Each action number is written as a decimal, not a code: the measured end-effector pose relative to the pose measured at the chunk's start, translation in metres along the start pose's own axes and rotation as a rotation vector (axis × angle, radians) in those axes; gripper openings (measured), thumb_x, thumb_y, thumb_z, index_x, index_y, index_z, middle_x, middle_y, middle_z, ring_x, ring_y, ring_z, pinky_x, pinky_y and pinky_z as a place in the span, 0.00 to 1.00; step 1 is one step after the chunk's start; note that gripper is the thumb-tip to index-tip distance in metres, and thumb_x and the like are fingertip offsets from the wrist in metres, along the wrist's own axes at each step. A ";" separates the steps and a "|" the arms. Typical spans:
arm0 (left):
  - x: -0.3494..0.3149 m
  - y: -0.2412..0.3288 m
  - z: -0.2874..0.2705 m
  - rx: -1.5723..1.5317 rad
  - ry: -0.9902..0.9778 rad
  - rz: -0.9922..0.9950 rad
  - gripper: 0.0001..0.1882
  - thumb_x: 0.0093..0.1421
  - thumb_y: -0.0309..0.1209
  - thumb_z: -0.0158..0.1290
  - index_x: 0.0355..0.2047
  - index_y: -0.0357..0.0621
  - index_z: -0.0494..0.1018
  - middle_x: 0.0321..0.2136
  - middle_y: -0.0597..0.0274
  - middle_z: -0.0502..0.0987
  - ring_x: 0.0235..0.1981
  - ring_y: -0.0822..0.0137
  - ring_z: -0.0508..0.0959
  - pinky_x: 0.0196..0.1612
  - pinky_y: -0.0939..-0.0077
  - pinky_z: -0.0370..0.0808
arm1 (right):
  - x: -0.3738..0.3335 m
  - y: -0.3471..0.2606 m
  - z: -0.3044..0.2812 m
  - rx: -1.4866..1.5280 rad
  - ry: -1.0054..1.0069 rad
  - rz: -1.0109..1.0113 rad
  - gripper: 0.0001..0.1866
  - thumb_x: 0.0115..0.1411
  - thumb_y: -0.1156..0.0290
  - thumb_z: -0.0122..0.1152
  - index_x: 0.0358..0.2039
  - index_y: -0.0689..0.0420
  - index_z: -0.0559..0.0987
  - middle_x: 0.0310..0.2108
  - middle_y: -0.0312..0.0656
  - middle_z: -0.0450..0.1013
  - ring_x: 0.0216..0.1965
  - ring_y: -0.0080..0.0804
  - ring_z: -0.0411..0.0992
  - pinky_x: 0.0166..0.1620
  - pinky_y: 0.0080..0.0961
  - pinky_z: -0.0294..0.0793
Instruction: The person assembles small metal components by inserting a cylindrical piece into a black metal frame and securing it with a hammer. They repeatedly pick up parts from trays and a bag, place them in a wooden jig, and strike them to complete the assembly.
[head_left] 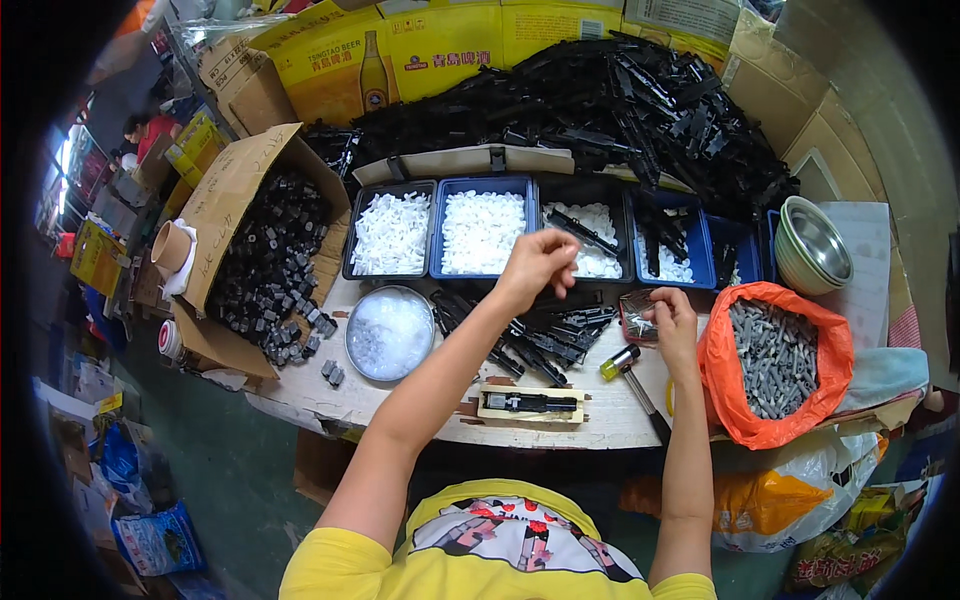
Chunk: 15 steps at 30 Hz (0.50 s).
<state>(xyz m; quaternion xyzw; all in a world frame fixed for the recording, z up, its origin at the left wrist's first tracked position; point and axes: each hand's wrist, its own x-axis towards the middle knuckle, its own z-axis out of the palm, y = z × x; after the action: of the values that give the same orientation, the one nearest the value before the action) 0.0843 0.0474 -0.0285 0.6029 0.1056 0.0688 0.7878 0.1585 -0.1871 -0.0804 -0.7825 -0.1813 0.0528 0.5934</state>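
Observation:
My left hand (540, 266) hangs over the front of the white-filled bins, its fingers curled into a pinch; whatever it may hold is too small to make out. My right hand (672, 318) has its fingertips pressed together at a small clear box (638, 322) with reddish edges, and what they grip is hidden. In front of me a black part (530, 402) lies in a pale wooden fixture (494, 411) at the table's near edge. A hammer (622, 364) with a yellowish-green head lies between this fixture and my right forearm. Several long black parts (560, 335) are piled beneath my left hand.
Bins of small white pieces (484, 230) stand across the table, before a heap of black parts (620, 110). On the left are a round metal dish (390, 334) and a carton of dark blocks (265, 265). An orange bag of grey pieces (775, 360) and stacked bowls (812, 248) stand right.

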 end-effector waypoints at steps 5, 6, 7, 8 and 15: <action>-0.080 -0.012 0.009 -0.197 -0.138 -0.111 0.10 0.56 0.24 0.52 0.38 0.34 0.70 0.25 0.61 0.73 0.23 0.75 0.75 0.23 0.83 0.74 | -0.047 -0.068 0.022 0.384 -0.171 -0.009 0.06 0.59 0.76 0.48 0.36 0.60 0.72 0.25 0.32 0.66 0.26 0.15 0.64 0.30 0.11 0.63; -0.094 -0.018 0.008 -0.233 -0.160 -0.102 0.10 0.55 0.23 0.52 0.38 0.33 0.70 0.25 0.61 0.73 0.23 0.74 0.75 0.24 0.82 0.75 | -0.057 -0.076 0.028 0.365 -0.219 -0.047 0.06 0.59 0.76 0.48 0.36 0.60 0.72 0.26 0.31 0.66 0.27 0.14 0.63 0.30 0.11 0.63; -0.106 -0.023 0.008 -0.271 -0.182 -0.090 0.11 0.55 0.22 0.52 0.39 0.33 0.70 0.26 0.60 0.74 0.24 0.74 0.75 0.25 0.82 0.75 | -0.065 -0.082 0.035 0.345 -0.268 -0.089 0.06 0.59 0.77 0.47 0.36 0.60 0.72 0.27 0.30 0.65 0.27 0.14 0.62 0.31 0.11 0.62; -0.117 -0.027 0.008 -0.311 -0.195 -0.091 0.11 0.54 0.21 0.53 0.39 0.34 0.70 0.26 0.61 0.74 0.25 0.73 0.76 0.25 0.81 0.76 | -0.073 -0.088 0.042 0.371 -0.302 -0.087 0.06 0.59 0.77 0.47 0.35 0.60 0.72 0.28 0.30 0.65 0.27 0.13 0.61 0.31 0.11 0.62; -0.147 -0.035 0.007 -0.341 -0.154 -0.063 0.11 0.55 0.20 0.51 0.39 0.34 0.71 0.26 0.58 0.75 0.24 0.70 0.77 0.26 0.78 0.77 | -0.096 -0.095 0.063 0.395 -0.367 -0.085 0.04 0.59 0.79 0.47 0.34 0.63 0.70 0.33 0.36 0.64 0.32 0.17 0.64 0.35 0.14 0.65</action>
<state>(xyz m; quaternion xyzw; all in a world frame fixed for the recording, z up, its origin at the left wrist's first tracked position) -0.0572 -0.0032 -0.0483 0.4607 0.0508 0.0144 0.8860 0.0297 -0.1406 -0.0213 -0.6207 -0.3047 0.2033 0.6932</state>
